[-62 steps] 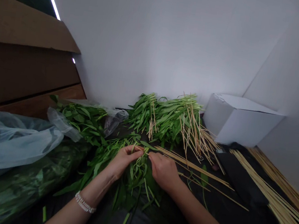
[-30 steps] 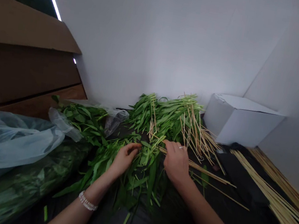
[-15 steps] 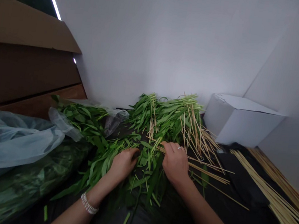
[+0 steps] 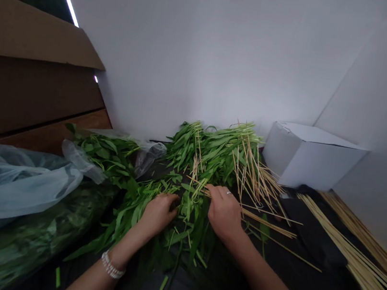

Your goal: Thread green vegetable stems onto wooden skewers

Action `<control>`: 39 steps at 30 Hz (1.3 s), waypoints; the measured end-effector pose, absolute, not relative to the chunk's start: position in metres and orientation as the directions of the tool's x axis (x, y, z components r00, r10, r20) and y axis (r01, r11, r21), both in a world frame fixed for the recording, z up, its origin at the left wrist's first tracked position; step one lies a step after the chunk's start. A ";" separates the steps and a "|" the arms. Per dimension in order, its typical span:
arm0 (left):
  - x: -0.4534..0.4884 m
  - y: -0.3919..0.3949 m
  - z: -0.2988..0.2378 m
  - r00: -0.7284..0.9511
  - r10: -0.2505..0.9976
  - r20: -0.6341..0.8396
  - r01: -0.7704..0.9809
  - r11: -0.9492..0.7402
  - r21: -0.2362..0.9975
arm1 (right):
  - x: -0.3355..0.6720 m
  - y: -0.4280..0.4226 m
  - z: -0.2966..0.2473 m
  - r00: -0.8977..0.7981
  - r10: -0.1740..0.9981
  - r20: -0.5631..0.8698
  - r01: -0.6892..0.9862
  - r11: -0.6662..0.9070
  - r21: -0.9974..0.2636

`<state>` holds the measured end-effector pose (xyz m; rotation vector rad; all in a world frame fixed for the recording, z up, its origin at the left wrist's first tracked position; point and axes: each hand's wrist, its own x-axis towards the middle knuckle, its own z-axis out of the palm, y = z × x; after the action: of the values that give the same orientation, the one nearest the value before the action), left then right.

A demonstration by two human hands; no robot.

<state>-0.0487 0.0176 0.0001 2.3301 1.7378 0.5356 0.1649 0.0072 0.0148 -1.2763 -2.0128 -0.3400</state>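
Observation:
My right hand (image 4: 224,213), with a ring on one finger, is closed on a thin bamboo skewer (image 4: 192,178) at the middle of the dark surface. Leafy green stems (image 4: 198,190) are bunched on that skewer just left of the fingers, their leaves hanging toward me. My left hand (image 4: 158,213), wearing a beaded bracelet (image 4: 112,265), rests at the right side of a loose heap of leafy greens (image 4: 133,204). Its fingers are curled and the tips are hidden, so what they grip does not show.
Skewered greens (image 4: 224,149) lie against the white wall, beside scattered skewers (image 4: 259,179). Bundled skewers (image 4: 355,256) and a white box (image 4: 322,159) are at right. Bagged greens (image 4: 35,228), a plastic bag (image 4: 13,186) and a cardboard box (image 4: 30,91) occupy the left.
My right hand has shifted slightly left along the skewer side, with its greens moving a little too. My left hand stays almost in place beside the heap.

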 end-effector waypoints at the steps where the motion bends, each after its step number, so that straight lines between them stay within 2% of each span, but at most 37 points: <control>1: -0.048 0.018 0.000 0.245 0.953 0.180 0.876 -0.297 0.380 | 0.165 0.007 0.015 -0.254 0.677 0.691 0.867 0.475 -0.147; 3: -0.049 0.021 0.001 0.234 0.949 0.210 0.840 -0.306 0.449 | 0.165 0.007 0.014 -0.256 0.675 0.692 0.868 0.475 -0.142; 7: -0.052 0.028 0.003 0.129 0.939 0.318 0.668 -0.319 0.673 | 0.164 0.007 0.014 -0.260 0.674 0.692 0.864 0.482 -0.146; 10: -0.055 0.030 0.005 0.078 0.935 0.346 0.623 -0.317 0.715 | 0.164 0.007 0.013 -0.262 0.671 0.694 0.860 0.488 -0.147; 12: -0.056 0.029 0.005 0.126 0.936 0.330 0.695 -0.320 0.644 | 0.164 0.007 0.013 -0.264 0.668 0.696 0.860 0.490 -0.145; 16: -0.054 0.024 0.003 0.235 0.945 0.227 0.850 -0.313 0.423 | 0.164 0.007 0.012 -0.267 0.669 0.693 0.856 0.495 -0.148; 20: -0.050 0.019 0.004 0.246 0.960 0.132 0.926 -0.273 0.261 | 0.163 0.006 0.014 -0.270 0.682 0.680 0.857 0.492 -0.153; 23: -0.047 0.014 0.007 0.230 0.967 0.112 0.963 -0.243 0.119 | 0.163 0.006 0.014 -0.276 0.680 0.679 0.854 0.498 -0.152; 26: -0.045 0.012 0.010 0.222 0.966 0.131 0.969 -0.234 0.081 | 0.162 0.006 0.012 -0.280 0.675 0.682 0.853 0.501 -0.146; 28: -0.046 0.014 0.011 0.217 0.959 0.182 0.953 -0.249 0.172 | 0.162 0.007 0.011 -0.279 0.671 0.687 0.853 0.502 -0.144; 30: -0.048 0.018 0.013 0.173 0.950 0.259 0.892 -0.263 0.368 | 0.162 0.007 0.010 -0.274 0.666 0.694 0.855 0.499 -0.142; 32: -0.050 0.021 0.016 0.106 0.952 0.286 0.726 -0.271 0.632 | 0.163 0.007 0.010 -0.274 0.663 0.697 0.854 0.500 -0.140; 34: -0.050 0.023 0.019 0.151 0.968 0.199 0.490 -0.248 0.835 | 0.163 0.007 0.011 -0.279 0.658 0.699 0.853 0.505 -0.135; 36: -0.049 0.023 0.021 0.315 0.946 0.079 0.341 -0.190 0.921 | 0.164 0.008 0.010 -0.279 0.653 0.704 0.853 0.505 -0.131; 38: -0.048 0.022 0.021 0.406 0.913 0.034 0.338 -0.185 0.923 | 0.164 0.008 0.010 -0.276 0.650 0.708 0.854 0.504 -0.129; 39: -0.047 0.022 0.019 0.388 0.920 0.060 0.380 -0.220 0.898 | 0.164 0.009 0.010 -0.275 0.647 0.711 0.854 0.504 -0.128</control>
<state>-0.0475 0.0217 0.0194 1.7844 1.1353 0.7859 0.1640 0.0086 0.0095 -1.2272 -2.0200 -0.3622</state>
